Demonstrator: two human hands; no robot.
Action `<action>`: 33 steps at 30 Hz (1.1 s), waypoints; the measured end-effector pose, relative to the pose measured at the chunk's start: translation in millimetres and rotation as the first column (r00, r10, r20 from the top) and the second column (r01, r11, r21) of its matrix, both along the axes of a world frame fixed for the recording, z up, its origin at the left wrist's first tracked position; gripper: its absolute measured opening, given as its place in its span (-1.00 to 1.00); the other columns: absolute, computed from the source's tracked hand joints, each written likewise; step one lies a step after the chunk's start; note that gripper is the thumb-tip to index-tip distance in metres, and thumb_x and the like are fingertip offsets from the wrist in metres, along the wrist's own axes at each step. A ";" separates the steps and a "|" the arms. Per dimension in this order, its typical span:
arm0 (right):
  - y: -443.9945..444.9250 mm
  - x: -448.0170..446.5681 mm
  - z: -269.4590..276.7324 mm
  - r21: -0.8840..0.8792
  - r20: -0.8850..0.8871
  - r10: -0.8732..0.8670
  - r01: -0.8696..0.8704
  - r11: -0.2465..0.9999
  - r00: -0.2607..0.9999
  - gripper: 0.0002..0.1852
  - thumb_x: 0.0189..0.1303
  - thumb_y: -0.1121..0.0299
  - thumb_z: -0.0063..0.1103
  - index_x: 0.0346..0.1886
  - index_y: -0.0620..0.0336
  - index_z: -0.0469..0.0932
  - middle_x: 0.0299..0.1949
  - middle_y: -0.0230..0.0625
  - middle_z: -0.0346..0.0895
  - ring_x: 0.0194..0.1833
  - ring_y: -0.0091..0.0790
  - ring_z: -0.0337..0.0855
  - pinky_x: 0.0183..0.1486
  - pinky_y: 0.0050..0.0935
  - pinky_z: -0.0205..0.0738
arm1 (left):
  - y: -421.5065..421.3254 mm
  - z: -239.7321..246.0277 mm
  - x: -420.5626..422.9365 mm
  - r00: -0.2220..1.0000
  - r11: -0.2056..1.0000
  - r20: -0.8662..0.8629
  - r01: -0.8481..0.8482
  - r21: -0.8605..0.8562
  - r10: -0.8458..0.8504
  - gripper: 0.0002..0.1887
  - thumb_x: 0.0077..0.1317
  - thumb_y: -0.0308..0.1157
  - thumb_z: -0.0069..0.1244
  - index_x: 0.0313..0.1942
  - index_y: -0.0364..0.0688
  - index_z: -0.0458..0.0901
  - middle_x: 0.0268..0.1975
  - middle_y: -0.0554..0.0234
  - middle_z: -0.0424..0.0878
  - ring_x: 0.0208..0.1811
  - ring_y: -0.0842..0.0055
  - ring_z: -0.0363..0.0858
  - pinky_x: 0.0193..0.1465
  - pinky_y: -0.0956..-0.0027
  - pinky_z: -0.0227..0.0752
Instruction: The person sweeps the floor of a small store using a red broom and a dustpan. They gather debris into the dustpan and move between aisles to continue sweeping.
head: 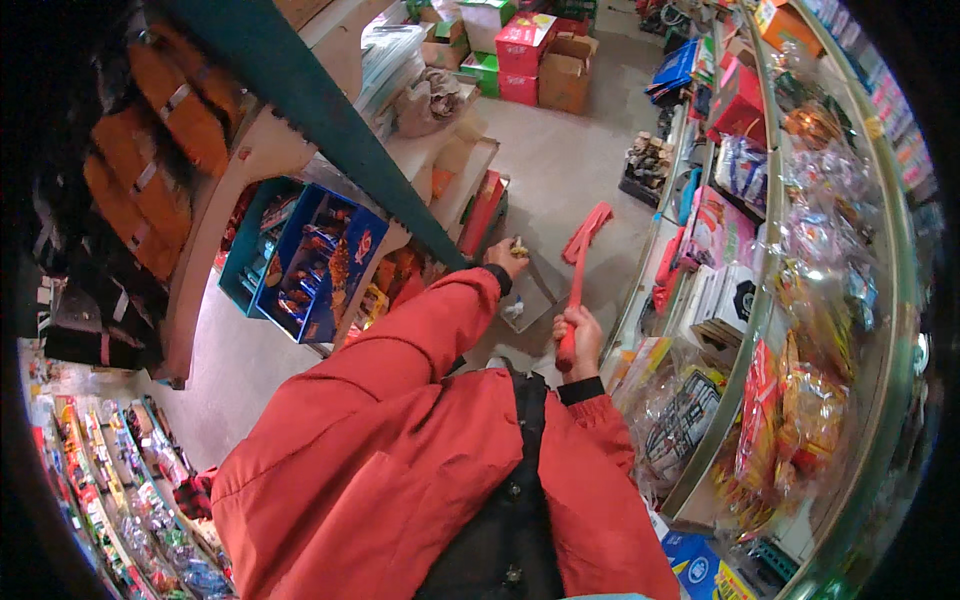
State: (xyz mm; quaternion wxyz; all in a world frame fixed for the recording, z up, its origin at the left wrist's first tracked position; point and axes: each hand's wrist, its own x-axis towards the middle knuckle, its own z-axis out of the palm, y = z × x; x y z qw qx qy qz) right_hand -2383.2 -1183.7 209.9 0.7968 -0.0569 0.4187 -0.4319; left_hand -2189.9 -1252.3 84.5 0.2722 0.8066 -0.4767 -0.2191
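Observation:
My right hand (581,339) is closed round the handle of a red plastic brush (577,277), whose triangular head points away from me above the floor. My left hand (508,257) reaches forward beside a green metal shelf post, its fingers closed on a small pale and yellowish crumpled thing (519,247), too small to identify. Below the left hand, a small white scrap (514,308) lies at a floor tile.
Shelves with bagged goods (814,300) curve along the right. At the left are a green post (337,127) and a blue box of packets (322,262). Pink cartons (525,52) and an opened cardboard box (568,75) stand ahead. A black crate (643,187) sits at the right shelf's foot.

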 end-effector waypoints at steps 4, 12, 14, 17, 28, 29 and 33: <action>-60.2 7.7 -1.7 -0.123 -0.069 0.029 -0.038 0.992 0.997 -0.92 -0.05 0.60 -0.17 -0.48 0.23 0.19 -0.68 -0.31 0.24 -0.73 -0.54 0.23 -0.72 -0.64 0.19 | -49.2 2.0 -0.9 0.999 1.000 -0.042 0.008 -0.024 -0.009 -0.54 -0.27 -0.24 0.08 -0.29 -0.26 0.50 -0.38 0.03 0.55 -0.34 0.29 0.53 -0.24 0.35 0.37; -164.3 23.5 13.7 -0.055 -0.004 -0.007 0.007 0.998 1.000 -0.94 -0.04 0.59 -0.18 -0.49 0.23 0.20 -0.66 -0.30 0.22 -0.72 -0.57 0.23 -0.74 -0.69 0.19 | -128.6 47.4 4.6 0.994 0.998 0.096 -0.043 -0.041 0.047 -0.51 -0.26 -0.19 0.10 -0.25 -0.23 0.50 -0.34 0.02 0.54 -0.29 0.30 0.51 -0.20 0.36 0.36; -180.5 24.8 14.2 -0.087 -0.047 0.024 -0.028 0.996 0.999 -0.93 -0.04 0.59 -0.18 -0.47 0.23 0.20 -0.67 -0.30 0.22 -0.72 -0.57 0.23 -0.74 -0.68 0.18 | -147.4 51.9 8.1 0.996 0.999 0.078 -0.045 -0.011 0.046 -0.50 -0.26 -0.17 0.10 -0.26 -0.23 0.51 -0.34 0.01 0.54 -0.28 0.29 0.51 -0.19 0.37 0.35; -208.4 25.0 11.7 -0.085 -0.064 0.059 -0.065 0.994 0.996 -0.92 -0.05 0.59 -0.17 -0.47 0.23 0.20 -0.67 -0.30 0.22 -0.72 -0.57 0.23 -0.74 -0.68 0.18 | -178.4 48.3 9.6 0.995 0.998 0.070 -0.070 0.001 0.070 -0.53 -0.25 -0.17 0.09 -0.27 -0.21 0.51 -0.36 0.02 0.54 -0.29 0.28 0.51 -0.20 0.34 0.36; -305.3 32.0 7.9 -0.040 -0.050 0.201 -0.204 0.978 0.978 -0.91 -0.06 0.59 -0.14 -0.47 0.22 0.21 -0.67 -0.31 0.25 -0.72 -0.54 0.26 -0.71 -0.65 0.20 | -289.9 38.5 21.0 0.977 0.976 0.001 -0.211 0.047 0.211 -0.53 -0.27 -0.17 0.10 -0.28 -0.18 0.53 -0.37 0.05 0.55 -0.31 0.29 0.52 -0.21 0.34 0.36; -314.4 31.4 7.4 -0.020 -0.037 0.206 -0.206 0.978 0.978 -0.91 -0.06 0.59 -0.14 -0.47 0.22 0.21 -0.67 -0.31 0.25 -0.72 -0.55 0.25 -0.72 -0.65 0.20 | -299.3 38.9 22.5 0.977 0.975 0.008 -0.212 0.059 0.212 -0.53 -0.27 -0.18 0.10 -0.28 -0.17 0.53 -0.37 0.06 0.55 -0.32 0.29 0.52 -0.21 0.34 0.36; -364.2 27.9 1.7 -0.049 -0.095 0.256 -0.261 0.964 0.962 -0.91 -0.06 0.59 -0.14 -0.48 0.19 0.20 -0.68 -0.33 0.24 -0.74 -0.55 0.24 -0.74 -0.65 0.18 | -337.2 38.6 25.4 0.961 0.959 -0.016 -0.274 0.079 0.276 -0.53 -0.27 -0.18 0.11 -0.26 -0.14 0.52 -0.37 0.07 0.55 -0.29 0.31 0.51 -0.20 0.34 0.36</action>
